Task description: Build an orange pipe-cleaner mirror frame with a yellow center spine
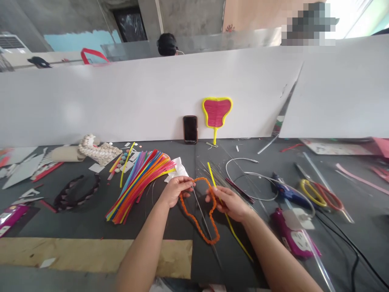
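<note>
Between my hands hangs a loop of twisted orange pipe cleaner (194, 219), its outline wavy. My left hand (178, 190) pinches the loop's upper left part. A thin straight wire (201, 211) runs from those fingertips down across the inside of the loop and past its lower edge. Closed around the loop's right side is my right hand (229, 201), which also has a yellow pipe cleaner (235, 234) in its fingers, one end up and the other trailing toward the table's front. Left of my left hand lies a fanned bundle of colored pipe cleaners (139, 184).
A red and yellow fan shape (217, 113) and a phone (190, 129) lean on the white partition (136, 97). At right are a blue glue gun (290, 192), scissors (317, 190), a purple power strip (296, 237) and cables. A dark braided headband (75, 192) lies left.
</note>
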The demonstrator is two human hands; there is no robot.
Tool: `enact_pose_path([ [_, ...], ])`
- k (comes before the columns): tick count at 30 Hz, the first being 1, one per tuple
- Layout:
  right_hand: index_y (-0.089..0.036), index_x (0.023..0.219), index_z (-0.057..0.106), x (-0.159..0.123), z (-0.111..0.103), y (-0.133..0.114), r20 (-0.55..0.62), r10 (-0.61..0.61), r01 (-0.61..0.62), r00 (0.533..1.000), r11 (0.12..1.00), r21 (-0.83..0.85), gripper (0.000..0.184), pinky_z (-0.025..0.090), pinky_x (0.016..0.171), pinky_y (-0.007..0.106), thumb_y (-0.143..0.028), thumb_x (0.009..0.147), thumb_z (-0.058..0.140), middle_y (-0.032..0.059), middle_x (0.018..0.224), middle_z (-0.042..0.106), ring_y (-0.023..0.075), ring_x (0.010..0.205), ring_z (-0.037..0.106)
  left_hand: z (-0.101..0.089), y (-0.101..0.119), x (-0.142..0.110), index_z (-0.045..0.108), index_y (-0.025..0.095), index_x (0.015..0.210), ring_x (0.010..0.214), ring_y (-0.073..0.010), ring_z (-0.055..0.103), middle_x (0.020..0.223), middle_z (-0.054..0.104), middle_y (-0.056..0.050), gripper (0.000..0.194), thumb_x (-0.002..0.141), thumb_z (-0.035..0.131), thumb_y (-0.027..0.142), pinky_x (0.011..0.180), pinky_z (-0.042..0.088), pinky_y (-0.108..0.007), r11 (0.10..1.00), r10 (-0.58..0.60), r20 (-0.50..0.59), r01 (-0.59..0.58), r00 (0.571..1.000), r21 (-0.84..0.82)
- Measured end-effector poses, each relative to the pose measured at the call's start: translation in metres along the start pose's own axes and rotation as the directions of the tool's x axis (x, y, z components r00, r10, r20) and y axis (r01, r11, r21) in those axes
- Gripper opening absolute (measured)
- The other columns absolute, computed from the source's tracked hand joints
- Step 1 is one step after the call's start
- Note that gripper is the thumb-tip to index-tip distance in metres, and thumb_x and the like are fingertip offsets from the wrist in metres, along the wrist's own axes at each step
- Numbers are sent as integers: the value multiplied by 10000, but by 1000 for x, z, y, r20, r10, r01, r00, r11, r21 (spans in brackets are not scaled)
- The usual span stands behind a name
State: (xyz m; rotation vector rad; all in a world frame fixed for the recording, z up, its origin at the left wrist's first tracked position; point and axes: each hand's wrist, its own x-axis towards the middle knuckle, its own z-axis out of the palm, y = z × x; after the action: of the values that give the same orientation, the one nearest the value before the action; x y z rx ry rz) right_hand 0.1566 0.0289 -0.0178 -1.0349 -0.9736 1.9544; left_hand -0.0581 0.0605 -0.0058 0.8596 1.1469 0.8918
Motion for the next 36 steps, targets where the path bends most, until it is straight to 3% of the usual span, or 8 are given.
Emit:
enact_pose_path([
  [2, -216, 963, 633, 1, -2, -1, -137, -87, 79, 987, 995, -59, 411, 202, 393, 183, -573, 766, 579, 19, 835, 639, 52, 467, 411, 1, -2, -1, 679, 142, 828, 613, -107, 615, 850, 702, -83, 246, 641, 769, 272, 476, 487, -180, 1000, -11, 25, 11, 1000, -5],
  [5, -226, 966, 626, 5, -6, -3, -258, -211, 194, 943, 977, -91, 416, 209, 388, 188, -581, 756, 572, -24, 738, 575, 47, 442, 367, 3, -4, -4, 691, 139, 870, 632, -104, 620, 871, 697, -84, 244, 656, 756, 237, 530, 517, -190, 1000, -16, 54, 16, 998, -1],
  [9, -181, 888, 639, 6, -6, -3, -236, -239, 220, 942, 970, -103, 378, 264, 413, 207, -517, 715, 637, -28, 663, 536, 63, 468, 382, 8, -4, -7, 698, 141, 876, 640, -103, 617, 854, 691, -77, 223, 677, 741, 232, 527, 516, -180, 1000, 2, 70, -4, 998, 17],
  [13, -177, 981, 625, 7, -3, 0, -221, -221, 197, 950, 973, -123, 397, 312, 436, 214, -478, 722, 640, -33, 641, 541, 75, 481, 407, 10, -4, -8, 702, 145, 875, 651, -111, 615, 846, 685, -76, 223, 677, 742, 240, 515, 520, -187, 999, 5, 66, -8, 998, 39],
  [20, -170, 965, 603, 10, -7, 5, -247, -277, 248, 929, 958, -142, 366, 312, 424, 204, -455, 738, 632, -32, 643, 542, 70, 474, 418, 10, -7, -4, 686, 122, 851, 623, -106, 602, 679, 639, -23, 222, 662, 751, 217, 539, 544, -211, 995, -8, 13, 6, 1000, 103],
  [30, -187, 960, 606, 10, -11, 8, -295, -273, 242, 916, 960, -139, 412, 317, 431, 215, -482, 683, 686, -3, 699, 580, 81, 486, 426, 10, -14, -5, 673, 133, 865, 628, -109, 589, 724, 642, -29, 208, 705, 700, 263, 457, 505, -182, 971, 60, 34, -66, 998, 228],
  [36, -196, 952, 602, 10, -8, -7, -321, -318, 259, 892, 942, -213, 400, 340, 445, 225, -479, 683, 686, 14, 750, 609, 94, 513, 448, 8, -19, 0, 667, 123, 846, 572, -97, 578, 680, 621, -13, 176, 705, 675, 227, 474, 503, -201, 973, 75, 19, -78, 997, 215],
])
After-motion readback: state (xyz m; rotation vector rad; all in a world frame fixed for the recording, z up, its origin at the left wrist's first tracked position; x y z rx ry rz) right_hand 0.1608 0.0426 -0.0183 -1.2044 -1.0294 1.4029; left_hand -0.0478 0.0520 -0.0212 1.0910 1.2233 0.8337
